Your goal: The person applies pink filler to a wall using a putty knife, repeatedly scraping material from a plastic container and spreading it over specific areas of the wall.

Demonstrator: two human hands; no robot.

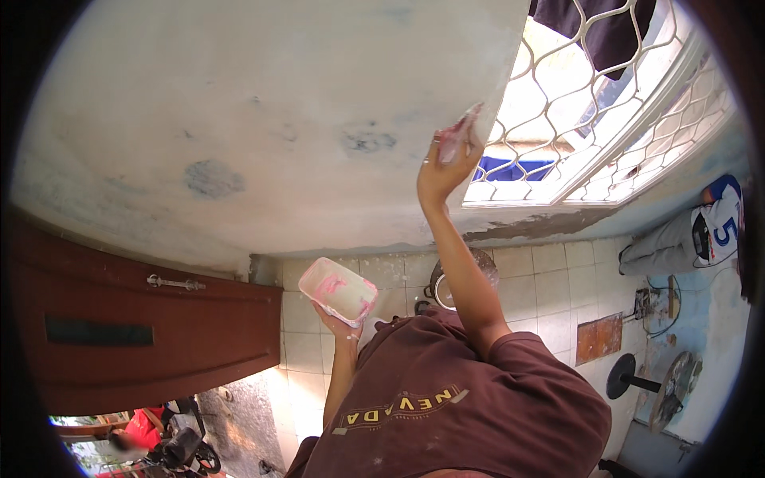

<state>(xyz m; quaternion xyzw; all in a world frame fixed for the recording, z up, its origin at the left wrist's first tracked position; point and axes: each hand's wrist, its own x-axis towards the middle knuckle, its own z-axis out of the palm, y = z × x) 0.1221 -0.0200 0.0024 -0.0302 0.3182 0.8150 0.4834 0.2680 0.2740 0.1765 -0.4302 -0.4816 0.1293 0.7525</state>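
Note:
My right hand [445,175] is raised to the pale wall [303,72], close to its edge by the window. Its fingers are closed on a flat, pinkish-white scraper [457,142], smeared and partly covered by the fingers; whether it touches the wall I cannot tell. Lower down, my left hand [341,325] grips a white rectangular plastic tub [349,301] from below. Pink paste clings to the tub's inside and rim. Two rough grey patches [213,179] and several small dark marks show on the wall left of my right hand.
White wavy grille bars [550,103] cover the window at upper right. A brown door [143,319] stands at left. On the tiled floor [534,279], a round pot [484,267] sits partly behind my right arm. A black round-based stand [625,376] is at right. Outside, lower left, is a motorbike [185,446].

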